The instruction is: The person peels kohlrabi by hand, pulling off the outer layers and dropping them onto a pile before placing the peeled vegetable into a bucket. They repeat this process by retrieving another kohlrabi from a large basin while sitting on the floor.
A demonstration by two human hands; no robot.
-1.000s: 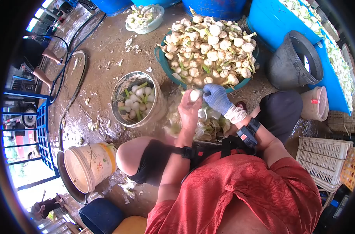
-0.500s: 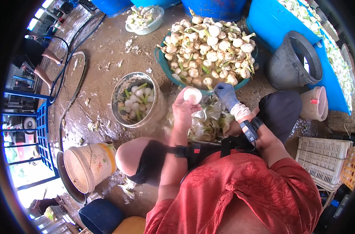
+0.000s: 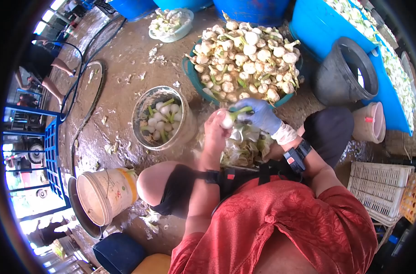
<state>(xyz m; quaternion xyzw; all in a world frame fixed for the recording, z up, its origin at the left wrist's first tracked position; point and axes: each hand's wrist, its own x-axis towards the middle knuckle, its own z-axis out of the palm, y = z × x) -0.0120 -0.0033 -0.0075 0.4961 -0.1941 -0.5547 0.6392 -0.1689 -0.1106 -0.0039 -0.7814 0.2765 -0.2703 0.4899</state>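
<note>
Bare, my left hand (image 3: 214,133) is closed around the white bulb of a fresh garlic bulb (image 3: 227,120), whose green stem points right. My right hand (image 3: 260,115), in a blue-grey glove, pinches at that stem; its fingertips are partly hidden. Just beyond both hands stands a green basin (image 3: 192,78) heaped with soiled, unpeeled garlic bulbs (image 3: 249,52). Left of my hands is a bucket (image 3: 186,128) with clean white garlic bulbs (image 3: 164,116) inside, some with short green stems. A pile of loose peels (image 3: 244,148) lies below my hands, between my legs.
A dark grey bucket (image 3: 331,77) leans by blue containers (image 3: 326,23) at right. A pink bucket (image 3: 370,121) and white crate (image 3: 377,187) stand nearer. A cream bucket (image 3: 107,192) lies at left, beyond it a hose (image 3: 91,102). Another person's legs (image 3: 55,77) show far left.
My right hand has come left from the basin's edge to the bulb's stem. The bulb in my left hand has turned, so its green stem now shows.
</note>
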